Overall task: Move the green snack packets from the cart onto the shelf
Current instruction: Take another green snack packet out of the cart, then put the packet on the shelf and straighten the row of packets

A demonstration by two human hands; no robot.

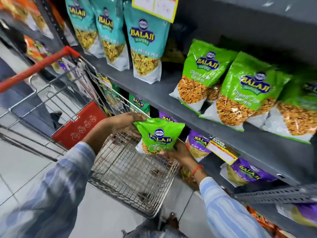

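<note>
A green snack packet (158,134) hangs over the right rim of the wire cart (130,170). My left hand (125,124) grips its top left corner and my right hand (178,154) holds its bottom edge. On the grey shelf (154,93) to the right lean three more green packets: one at the left (202,73), one in the middle (247,90) and one blurred at the frame's right edge (298,107). The cart basket below the held packet shows bare wire.
Teal packets (145,48) stand on the same shelf to the left. Purple packets (199,143) fill the shelf below, behind a yellow price tag (221,152). The cart has a red handle (37,67) and a red child-seat flap (78,124). My shoe (171,220) is on the tiled floor.
</note>
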